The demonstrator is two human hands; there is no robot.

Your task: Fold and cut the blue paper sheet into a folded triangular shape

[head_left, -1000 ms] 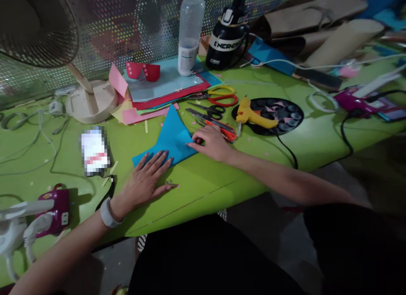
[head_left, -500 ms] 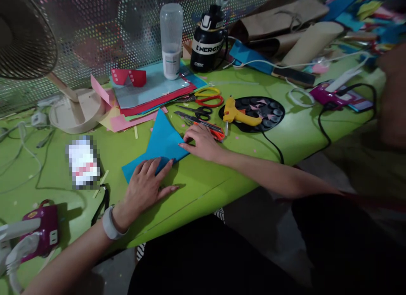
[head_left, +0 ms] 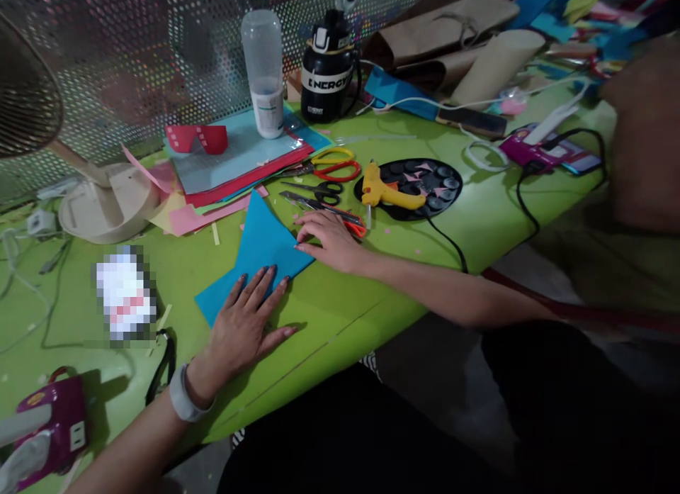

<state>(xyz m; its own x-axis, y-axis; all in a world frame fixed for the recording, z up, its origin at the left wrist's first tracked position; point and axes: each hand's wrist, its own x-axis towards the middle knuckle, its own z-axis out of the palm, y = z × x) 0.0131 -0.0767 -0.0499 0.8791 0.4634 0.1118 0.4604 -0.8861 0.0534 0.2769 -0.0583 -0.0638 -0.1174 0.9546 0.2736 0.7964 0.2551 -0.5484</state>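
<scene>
A folded blue paper (head_left: 265, 232) lies on the green table (head_left: 340, 317), with a pointed corner toward the back. My left hand (head_left: 247, 320) rests flat on its near left part, fingers spread, a grey band on the wrist. At the paper's right corner, my right hand (head_left: 329, 242) has thumb and index finger close together on the edge. Just behind my right hand are a cutter and orange-handled scissors (head_left: 353, 226), partly covered by it. Black scissors (head_left: 321, 191) lie a little farther back.
A yellow glue gun (head_left: 390, 191) lies on a black oval tray (head_left: 451, 178). Coloured sheets (head_left: 212, 171), a clear bottle (head_left: 265, 76) and a black bottle (head_left: 324, 69) stand behind. A fan base (head_left: 109, 203), phone (head_left: 125, 295) and purple power socket (head_left: 66, 416) are at left.
My left hand's fingers have spread and flattened on the blue paper. My right hand stays at the right corner. The whole view has shifted slightly.
</scene>
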